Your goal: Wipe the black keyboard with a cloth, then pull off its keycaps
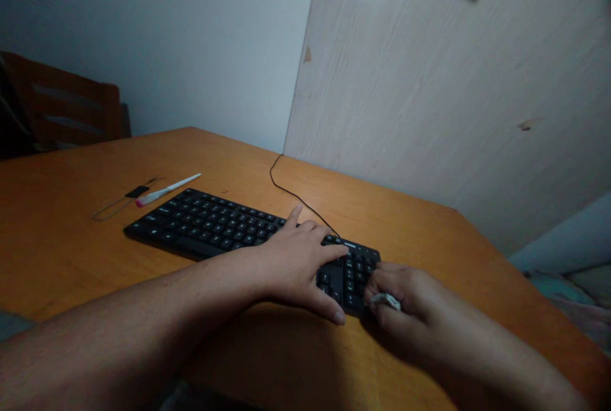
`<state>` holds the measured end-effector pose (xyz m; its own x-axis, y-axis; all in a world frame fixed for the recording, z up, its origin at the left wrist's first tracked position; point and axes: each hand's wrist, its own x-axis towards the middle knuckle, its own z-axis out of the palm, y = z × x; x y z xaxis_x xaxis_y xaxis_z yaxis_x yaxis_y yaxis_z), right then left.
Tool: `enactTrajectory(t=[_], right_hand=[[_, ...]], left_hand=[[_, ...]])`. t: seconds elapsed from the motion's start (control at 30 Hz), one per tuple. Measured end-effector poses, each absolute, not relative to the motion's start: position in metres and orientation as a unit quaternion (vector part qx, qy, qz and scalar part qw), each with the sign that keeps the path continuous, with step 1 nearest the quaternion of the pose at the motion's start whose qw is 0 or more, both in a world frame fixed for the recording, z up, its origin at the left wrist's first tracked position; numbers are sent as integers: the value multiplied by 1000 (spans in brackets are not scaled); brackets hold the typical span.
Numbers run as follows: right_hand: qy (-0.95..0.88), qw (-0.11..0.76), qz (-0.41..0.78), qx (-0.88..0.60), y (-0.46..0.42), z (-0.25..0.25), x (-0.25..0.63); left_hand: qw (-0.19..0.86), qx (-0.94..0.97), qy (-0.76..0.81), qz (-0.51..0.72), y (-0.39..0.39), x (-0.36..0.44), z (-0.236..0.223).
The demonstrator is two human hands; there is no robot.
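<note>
A black keyboard (210, 223) lies across the orange wooden table (71, 239). My left hand (298, 261) rests flat on its right part, fingers stretched out over the keys and thumb along the front edge. My right hand (405, 299) is at the keyboard's right end by the number pad, fingers pinched round a small white wad (386, 300), perhaps cloth or tissue, pressed against the keys' edge.
The keyboard's black cable (291, 191) runs back to a pale wood-grain panel (429, 80). A white pen-like stick with a pink tip (165, 190) and a small black tag on a thin cord (136, 193) lie behind the keyboard's left end. A wooden chair (67, 109) stands at far left.
</note>
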<state>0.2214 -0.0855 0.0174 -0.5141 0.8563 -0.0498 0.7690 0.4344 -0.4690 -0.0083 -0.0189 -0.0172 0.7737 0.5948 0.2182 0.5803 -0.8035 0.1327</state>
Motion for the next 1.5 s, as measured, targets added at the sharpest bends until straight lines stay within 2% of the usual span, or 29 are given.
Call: enactTrajectory(t=[0.2, 0.4, 0.77, 1.5], right_hand=[[-778, 199, 171, -571, -64, 18, 243], [-767, 220, 133, -588, -48, -2, 244], [-816, 120, 96, -557, -52, 0, 238], [-813, 76, 217, -535, -82, 17, 230]], left_hand=[[29, 941, 316, 118, -19, -8, -15], [30, 942, 316, 110, -20, -8, -13], [18, 942, 319, 106, -19, -8, -14], [29, 942, 315, 113, -19, -8, -14]])
